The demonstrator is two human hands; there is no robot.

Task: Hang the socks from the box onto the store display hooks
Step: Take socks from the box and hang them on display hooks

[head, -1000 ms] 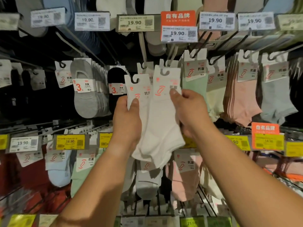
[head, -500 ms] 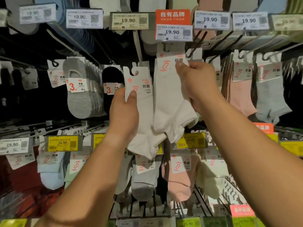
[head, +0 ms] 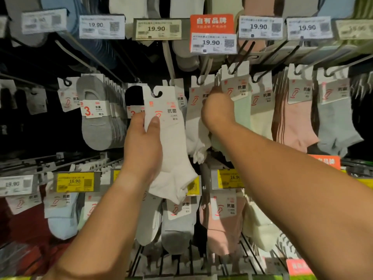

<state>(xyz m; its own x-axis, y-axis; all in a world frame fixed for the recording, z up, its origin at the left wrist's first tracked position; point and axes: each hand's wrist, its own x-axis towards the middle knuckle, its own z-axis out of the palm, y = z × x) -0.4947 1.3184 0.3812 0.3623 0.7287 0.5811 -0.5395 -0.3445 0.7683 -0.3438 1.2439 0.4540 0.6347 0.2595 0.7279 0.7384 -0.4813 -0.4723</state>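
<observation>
Left hand (head: 141, 146) pinches a limp, light sock (head: 169, 146); take its stiff card at 12 o'clock. Right hand (head: 217, 110) seemingly clasps the hung sock (head: 196, 122).

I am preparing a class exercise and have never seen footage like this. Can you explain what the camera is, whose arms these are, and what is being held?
There is no machine: a person wears a camera on the head, looking forward and down at both bare hands. In front stands a shop wall of socks on hooks. The left hand grips a white sock pair by its card. The right hand holds another white pair whose card sits at a display hook beneath the orange price sign.
</observation>
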